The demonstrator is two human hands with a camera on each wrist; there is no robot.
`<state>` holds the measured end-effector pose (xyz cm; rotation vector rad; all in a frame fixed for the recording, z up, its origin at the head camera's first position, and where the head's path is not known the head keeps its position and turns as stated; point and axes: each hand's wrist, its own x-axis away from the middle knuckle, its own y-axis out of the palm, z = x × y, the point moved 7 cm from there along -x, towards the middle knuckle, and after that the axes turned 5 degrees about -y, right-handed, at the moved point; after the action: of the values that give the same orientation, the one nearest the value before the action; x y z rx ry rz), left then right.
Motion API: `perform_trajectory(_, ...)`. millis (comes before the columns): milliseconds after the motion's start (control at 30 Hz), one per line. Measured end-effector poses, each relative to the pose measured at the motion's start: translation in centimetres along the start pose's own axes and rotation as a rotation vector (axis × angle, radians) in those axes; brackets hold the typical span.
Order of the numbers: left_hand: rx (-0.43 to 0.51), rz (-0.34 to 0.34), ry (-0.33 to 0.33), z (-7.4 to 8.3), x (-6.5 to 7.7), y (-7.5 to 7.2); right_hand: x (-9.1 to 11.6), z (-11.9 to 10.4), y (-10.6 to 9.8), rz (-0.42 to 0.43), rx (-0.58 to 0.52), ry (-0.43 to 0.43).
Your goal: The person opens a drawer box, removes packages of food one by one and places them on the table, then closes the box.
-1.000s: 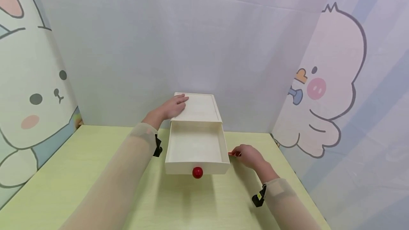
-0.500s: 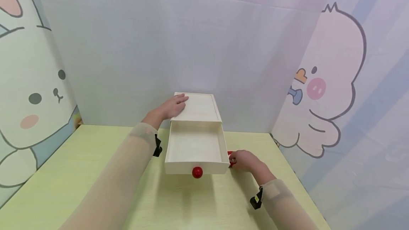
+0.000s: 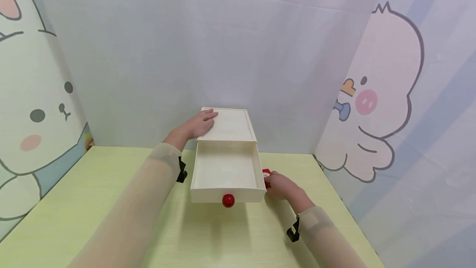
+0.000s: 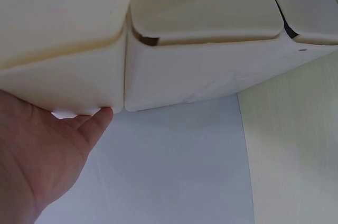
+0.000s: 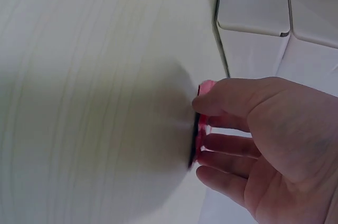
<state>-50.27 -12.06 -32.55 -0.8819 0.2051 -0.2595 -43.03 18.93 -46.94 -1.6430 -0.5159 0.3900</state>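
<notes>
A cream drawer unit (image 3: 235, 124) stands at the back of the table, its top drawer (image 3: 213, 195) pulled far out with a bare floor inside. A round red knob (image 3: 228, 200) sits on the drawer front. My left hand (image 3: 199, 125) rests on the left edge of the unit's top; in the left wrist view its fingertips are at the casing edge. To the right of the drawer, my right hand (image 3: 283, 186) pinches a small flat red object (image 5: 207, 84) between thumb and fingers. White marks and a dark edge show on it; the fingers hide much of the rest.
More closed drawers (image 5: 253, 10) lie below the pulled-out one, seen in the right wrist view. The pale yellow-green table (image 3: 156, 235) extends around the unit. A grey curtain (image 3: 223, 44) hangs right behind, and cartoon-printed curtains (image 3: 394, 77) flank both sides.
My right hand has shifted slightly left, toward the drawer's side, and turned the red object so more of its face shows. The left hand has stayed on the unit's top.
</notes>
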Motion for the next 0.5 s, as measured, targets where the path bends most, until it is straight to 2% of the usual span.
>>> perform_trajectory(267, 0.013, 0.002, 0.005, 0.0, 0.1, -0.1, -1.9, 0.0, 0.5, 0.002, -0.025, 0.003)
perform_trajectory(500, 0.017, -0.006, -0.005, 0.1, 0.1, -0.2, -3.6, 1.3, 0.7, -0.014, -0.095, 0.071)
